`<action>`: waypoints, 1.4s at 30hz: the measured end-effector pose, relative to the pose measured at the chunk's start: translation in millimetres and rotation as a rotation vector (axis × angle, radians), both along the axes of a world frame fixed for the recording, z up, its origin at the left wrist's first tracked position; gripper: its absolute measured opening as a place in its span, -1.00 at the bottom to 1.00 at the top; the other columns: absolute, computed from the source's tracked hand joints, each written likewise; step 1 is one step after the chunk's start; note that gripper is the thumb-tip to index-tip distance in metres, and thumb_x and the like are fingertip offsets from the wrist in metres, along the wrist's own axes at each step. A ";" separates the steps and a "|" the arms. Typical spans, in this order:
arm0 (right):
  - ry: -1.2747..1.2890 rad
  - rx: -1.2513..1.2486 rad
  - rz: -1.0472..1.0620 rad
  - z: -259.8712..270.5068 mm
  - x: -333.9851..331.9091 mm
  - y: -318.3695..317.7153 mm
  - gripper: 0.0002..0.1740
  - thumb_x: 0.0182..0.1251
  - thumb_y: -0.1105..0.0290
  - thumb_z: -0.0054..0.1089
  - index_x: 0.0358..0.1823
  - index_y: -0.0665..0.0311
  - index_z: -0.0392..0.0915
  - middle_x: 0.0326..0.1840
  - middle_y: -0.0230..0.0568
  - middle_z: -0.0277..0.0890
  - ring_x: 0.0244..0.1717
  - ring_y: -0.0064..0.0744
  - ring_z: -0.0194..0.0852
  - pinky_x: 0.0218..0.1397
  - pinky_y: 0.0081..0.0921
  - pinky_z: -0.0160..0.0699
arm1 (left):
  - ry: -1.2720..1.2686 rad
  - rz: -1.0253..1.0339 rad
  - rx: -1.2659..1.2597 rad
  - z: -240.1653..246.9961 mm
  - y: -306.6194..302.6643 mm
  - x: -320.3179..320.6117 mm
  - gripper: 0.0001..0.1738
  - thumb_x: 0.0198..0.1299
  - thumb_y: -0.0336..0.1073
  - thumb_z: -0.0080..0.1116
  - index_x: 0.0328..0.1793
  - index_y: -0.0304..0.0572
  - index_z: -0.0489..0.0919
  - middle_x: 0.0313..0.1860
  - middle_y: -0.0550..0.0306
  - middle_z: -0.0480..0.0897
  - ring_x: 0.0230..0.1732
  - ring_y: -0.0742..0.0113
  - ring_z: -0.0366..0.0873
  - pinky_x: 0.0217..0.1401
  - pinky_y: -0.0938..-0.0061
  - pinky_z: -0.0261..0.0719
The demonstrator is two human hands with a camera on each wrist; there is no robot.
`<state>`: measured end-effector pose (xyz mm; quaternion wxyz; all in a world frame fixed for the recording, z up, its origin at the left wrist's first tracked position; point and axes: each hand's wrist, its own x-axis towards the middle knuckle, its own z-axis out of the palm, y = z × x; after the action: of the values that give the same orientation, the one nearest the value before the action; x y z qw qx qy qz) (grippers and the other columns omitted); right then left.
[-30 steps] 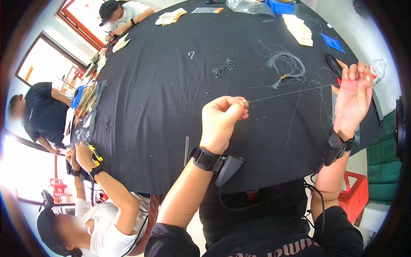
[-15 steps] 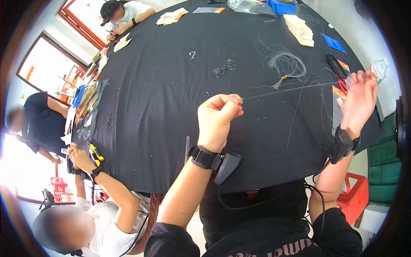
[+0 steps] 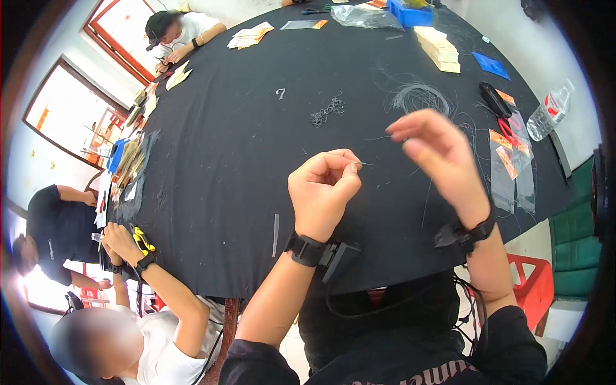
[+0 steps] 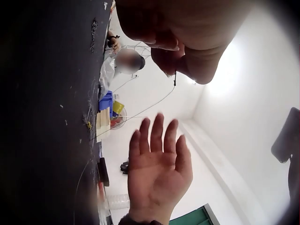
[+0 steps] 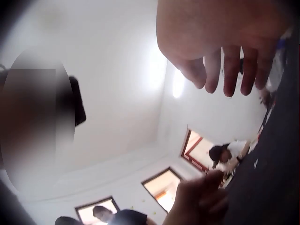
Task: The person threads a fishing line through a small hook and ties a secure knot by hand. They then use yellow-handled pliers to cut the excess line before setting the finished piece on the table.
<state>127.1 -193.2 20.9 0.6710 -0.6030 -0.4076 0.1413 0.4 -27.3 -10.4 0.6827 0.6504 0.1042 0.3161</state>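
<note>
Left hand (image 3: 324, 192) pinches line (image 4: 161, 101) over black cloth (image 3: 218, 160)

The line, thin and smooth, shows a small dark end at the left fingertips. It runs toward the right hand's side, bowing down to the cloth. The right hand (image 3: 446, 160) hovers apart, open, fingers extended, partly hiding a loose grey coil (image 3: 420, 97) beyond it. Scissors (image 3: 507, 130) and a clear bottle (image 3: 550, 112) lie to its right; a dark tangle (image 3: 327, 110) lies beyond the left hand.
</note>
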 end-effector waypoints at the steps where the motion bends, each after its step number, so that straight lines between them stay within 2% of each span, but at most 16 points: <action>1: -0.004 -0.020 0.025 -5.2 -6.7 6.7 -0.77 0.37 0.44 0.29 0.01 0.32 0.57 -0.05 -0.31 0.62 0.00 -0.56 0.57 0.10 -0.56 0.52 | -0.022 -0.008 0.008 -1.0 -0.6 1.1 -0.93 0.15 -0.62 0.20 -0.32 -0.35 0.67 -0.19 0.11 0.71 -0.32 0.58 0.54 -0.28 0.66 0.48; 3: 0.000 -0.077 0.064 -8.4 -14.7 12.6 -0.77 0.35 0.42 0.33 -0.03 0.33 0.58 -0.12 -0.35 0.63 -0.10 -0.59 0.59 0.02 -0.58 0.55 | -0.063 -0.019 0.024 -3.3 -1.3 2.3 -0.93 0.13 -0.63 0.23 -0.31 -0.35 0.67 -0.21 0.19 0.70 -0.40 0.68 0.51 -0.36 0.74 0.46; 5: 0.012 -0.153 0.086 -8.4 -18.6 14.1 -0.79 0.35 0.41 0.34 -0.07 0.33 0.59 -0.19 -0.38 0.63 -0.18 -0.63 0.59 -0.05 -0.61 0.56 | -0.074 -0.020 0.058 -4.9 -0.7 2.9 -0.93 0.13 -0.62 0.25 -0.30 -0.35 0.68 -0.21 0.19 0.70 -0.39 0.67 0.54 -0.35 0.73 0.48; 8: 0.135 -0.119 0.121 -13.8 -17.7 14.1 -0.83 0.35 0.41 0.34 -0.14 0.33 0.60 -0.27 -0.41 0.62 -0.24 -0.69 0.57 -0.13 -0.68 0.55 | -0.067 -0.019 0.098 -4.7 -0.8 3.6 -0.94 0.12 -0.61 0.27 -0.29 -0.36 0.68 -0.19 0.17 0.71 -0.36 0.62 0.58 -0.33 0.71 0.53; 12: 0.144 -0.113 0.110 -12.8 -16.6 12.2 -0.85 0.37 0.41 0.32 -0.18 0.34 0.60 -0.30 -0.43 0.60 -0.26 -0.73 0.54 -0.19 -0.72 0.51 | -0.060 -0.017 0.161 -5.2 -1.6 4.8 -0.95 0.12 -0.60 0.28 -0.28 -0.38 0.70 -0.17 0.13 0.72 -0.31 0.55 0.64 -0.29 0.68 0.58; 15: 0.124 -0.117 0.081 -13.0 -14.7 10.6 -0.86 0.38 0.41 0.31 -0.19 0.34 0.61 -0.32 -0.45 0.58 -0.29 -0.74 0.52 -0.23 -0.72 0.49 | -0.062 -0.061 0.176 -0.9 -2.2 2.2 -0.91 0.21 -0.58 0.22 -0.21 -0.39 0.72 -0.13 0.05 0.73 -0.18 0.45 0.63 -0.10 0.59 0.57; 18: 0.102 -0.128 0.054 -12.4 -13.8 9.4 -0.87 0.37 0.42 0.30 -0.19 0.33 0.61 -0.34 -0.46 0.58 -0.31 -0.74 0.51 -0.24 -0.73 0.47 | -0.007 -0.094 0.088 -0.5 1.4 2.0 -0.87 0.25 -0.55 0.19 -0.16 -0.39 0.72 -0.08 0.05 0.72 -0.17 0.42 0.64 -0.07 0.57 0.59; 21: 0.065 -0.151 0.057 -8.9 -13.7 7.9 -0.88 0.37 0.43 0.30 -0.20 0.34 0.61 -0.35 -0.46 0.57 -0.32 -0.74 0.50 -0.24 -0.71 0.48 | -0.035 -0.095 0.273 2.3 5.3 4.6 -0.86 0.26 -0.54 0.17 -0.14 -0.37 0.72 -0.05 0.05 0.71 -0.15 0.40 0.65 -0.04 0.54 0.61; 24: -0.012 -0.175 0.062 -5.9 -13.8 7.6 -0.89 0.35 0.44 0.30 -0.22 0.35 0.62 -0.36 -0.44 0.58 -0.32 -0.72 0.50 -0.23 -0.68 0.49 | -0.022 -0.162 0.238 5.6 6.9 3.5 -0.85 0.23 -0.56 0.18 -0.12 -0.35 0.72 -0.03 0.05 0.70 -0.12 0.38 0.66 -0.02 0.52 0.62; 27: -0.055 -0.189 0.082 -4.6 -13.3 6.8 -0.90 0.34 0.46 0.29 -0.23 0.36 0.61 -0.35 -0.43 0.57 -0.31 -0.70 0.51 -0.22 -0.67 0.50 | 0.033 -0.168 0.397 11.3 9.3 0.8 -0.85 0.18 -0.58 0.20 -0.14 -0.34 0.71 -0.07 0.05 0.72 -0.11 0.38 0.68 -0.01 0.53 0.63; 33: -0.064 -0.220 0.107 -4.3 -12.9 5.8 -0.90 0.33 0.47 0.29 -0.24 0.37 0.60 -0.35 -0.41 0.56 -0.30 -0.68 0.51 -0.21 -0.66 0.51 | -0.050 -0.146 0.625 12.8 16.7 0.6 -0.85 0.04 -0.59 0.29 -0.23 -0.32 0.71 -0.22 0.08 0.75 -0.21 0.39 0.71 -0.12 0.55 0.67; 42: -0.120 -0.249 0.104 -2.0 -14.0 5.9 -0.89 0.32 0.45 0.30 -0.25 0.37 0.63 -0.40 -0.38 0.60 -0.36 -0.64 0.54 -0.23 -0.61 0.52 | -0.040 -0.141 0.667 14.4 15.2 -0.2 -0.86 0.00 -0.60 0.30 -0.27 -0.29 0.71 -0.27 0.09 0.75 -0.30 0.39 0.71 -0.21 0.55 0.66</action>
<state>113.1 -187.3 18.8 0.5570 -0.6672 -0.4571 0.1889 0.2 -12.1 4.0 0.4544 0.8372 -0.0635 0.2975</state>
